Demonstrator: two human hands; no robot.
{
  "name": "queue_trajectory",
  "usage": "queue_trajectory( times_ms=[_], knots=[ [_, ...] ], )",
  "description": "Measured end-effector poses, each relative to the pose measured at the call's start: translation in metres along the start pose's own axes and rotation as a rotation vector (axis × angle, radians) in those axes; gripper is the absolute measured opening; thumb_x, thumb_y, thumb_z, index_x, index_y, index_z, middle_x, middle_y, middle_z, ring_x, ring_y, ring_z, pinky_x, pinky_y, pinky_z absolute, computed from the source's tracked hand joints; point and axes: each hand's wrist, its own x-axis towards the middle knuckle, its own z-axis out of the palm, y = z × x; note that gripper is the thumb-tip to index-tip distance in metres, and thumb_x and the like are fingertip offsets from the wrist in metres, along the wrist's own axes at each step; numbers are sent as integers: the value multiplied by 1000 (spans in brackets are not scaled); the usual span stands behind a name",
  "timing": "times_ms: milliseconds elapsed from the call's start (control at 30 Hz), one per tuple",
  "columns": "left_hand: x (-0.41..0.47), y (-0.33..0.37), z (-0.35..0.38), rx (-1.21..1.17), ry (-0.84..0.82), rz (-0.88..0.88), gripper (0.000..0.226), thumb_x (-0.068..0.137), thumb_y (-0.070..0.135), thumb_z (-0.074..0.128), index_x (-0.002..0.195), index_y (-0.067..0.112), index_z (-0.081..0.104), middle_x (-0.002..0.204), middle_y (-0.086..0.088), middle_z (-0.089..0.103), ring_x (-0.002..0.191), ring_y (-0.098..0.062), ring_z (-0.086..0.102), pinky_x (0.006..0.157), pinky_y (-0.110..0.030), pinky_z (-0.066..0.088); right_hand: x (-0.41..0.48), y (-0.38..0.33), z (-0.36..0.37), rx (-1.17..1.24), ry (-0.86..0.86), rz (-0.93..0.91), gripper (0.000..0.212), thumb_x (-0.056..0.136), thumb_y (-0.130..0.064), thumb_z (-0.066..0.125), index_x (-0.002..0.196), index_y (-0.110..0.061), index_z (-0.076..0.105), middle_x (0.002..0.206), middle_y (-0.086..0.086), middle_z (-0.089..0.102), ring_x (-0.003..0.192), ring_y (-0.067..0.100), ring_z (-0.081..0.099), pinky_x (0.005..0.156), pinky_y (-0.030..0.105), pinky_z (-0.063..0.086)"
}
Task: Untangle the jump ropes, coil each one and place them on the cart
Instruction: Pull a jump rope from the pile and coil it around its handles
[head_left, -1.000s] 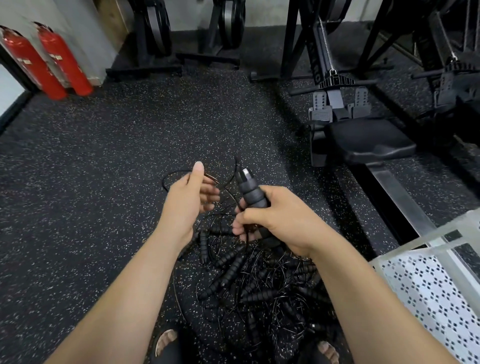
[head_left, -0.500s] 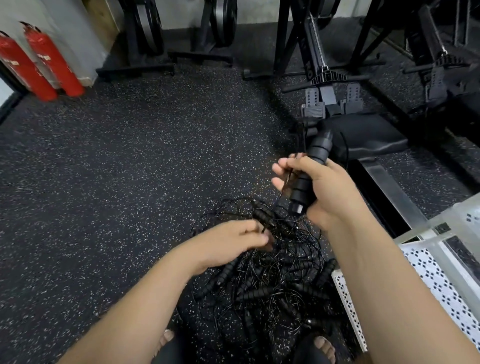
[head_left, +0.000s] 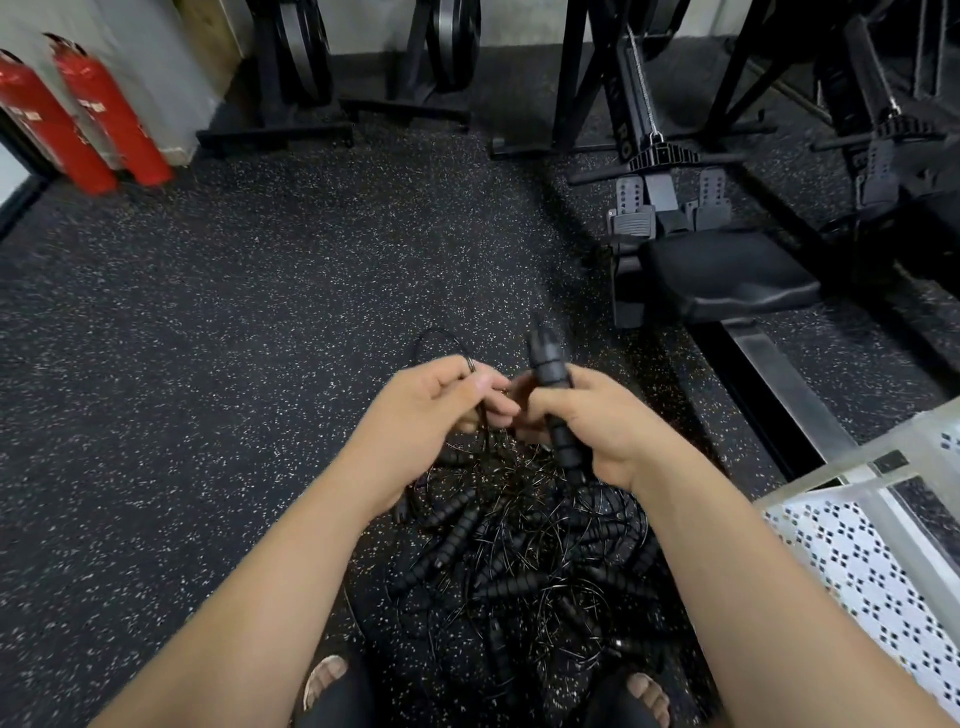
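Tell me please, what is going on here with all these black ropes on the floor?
A person is sorting out a tangled pile of jump ropes that lies on the speckled gym floor by their feet. The right hand grips a black handle, held up above the pile. The left hand pinches a thin cord that loops up from the tangle. The white perforated cart stands at the right; most ropes are not yet freed.
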Motion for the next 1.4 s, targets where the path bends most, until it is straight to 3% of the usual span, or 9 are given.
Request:
queue_trajectory(
  times_ms=[133, 267, 433, 633, 833, 967, 1100, 1267, 1400],
  knots=[
    [4, -3, -11, -248, 147, 2, 24, 113, 23, 53, 119, 12, 74, 111, -4, 82, 104, -21, 78, 98, -46, 56, -4, 5, 12, -376, -147, 22, 39, 77, -13, 75, 114, -24, 77, 113, 3, 82, 100, 27, 73, 85, 43, 55],
    [9, -7, -24, -458, 255, -14, 25, 114, 23, 51, 121, 11, 72, 115, -8, 81, 106, -22, 77, 90, -38, 55, -9, 7, 28, -539, -207, -54, 28, 86, -19, 81, 112, -28, 76, 109, -4, 81, 111, 24, 72, 104, 39, 48],
    [13, -8, -30, -602, 278, -45, 24, 114, 23, 51, 120, 11, 71, 115, -10, 80, 102, -19, 77, 82, -33, 56, -6, 15, 50, -479, 34, -253, 16, 89, -19, 74, 101, -21, 65, 90, 0, 67, 81, 16, 56, 81, 38, 45],
    [15, -8, -24, -673, 276, -39, 24, 114, 23, 51, 120, 10, 71, 109, -9, 80, 97, -18, 77, 77, -29, 59, -8, 8, 47, -368, 2, -231, 19, 90, -26, 79, 107, -26, 71, 105, 4, 78, 100, 27, 72, 99, 42, 54],
    [19, -16, -32, -674, 396, -33, 25, 114, 27, 53, 117, 11, 71, 107, -7, 80, 100, -18, 77, 81, -28, 60, -6, 12, 41, -564, 25, -246, 21, 83, -27, 84, 92, -18, 68, 83, 5, 73, 74, 16, 60, 81, 41, 52],
    [21, -24, -40, -561, 514, -128, 33, 112, 37, 56, 119, 11, 74, 106, -4, 80, 88, -12, 75, 78, -28, 56, -15, 0, 37, -405, -52, -248, 19, 83, -17, 87, 95, -18, 73, 95, 13, 80, 97, 38, 78, 97, 60, 61],
    [18, -26, -31, -481, 377, -238, 38, 112, 41, 51, 124, 12, 73, 112, -5, 82, 104, -21, 79, 91, -36, 58, -26, -14, 35, -219, -36, -297, 23, 89, -4, 85, 107, -6, 71, 98, 17, 81, 95, 34, 81, 90, 52, 63],
    [17, -31, 2, -171, 19, -258, 41, 99, -2, 51, 121, 24, 73, 114, 8, 81, 116, -14, 74, 109, -44, 53, -38, -30, 31, 125, 6, -291, 26, 90, 0, 83, 111, -6, 69, 109, 23, 80, 97, 32, 80, 88, 45, 63],
    [15, -46, 30, 110, -143, -173, 39, 101, 7, 64, 112, 43, 75, 112, 23, 78, 114, -3, 69, 105, -27, 47, -48, -40, 30, 308, 34, -322, 24, 92, 1, 79, 110, -9, 66, 113, 25, 79, 95, 28, 80, 78, 36, 63]
  ],
)
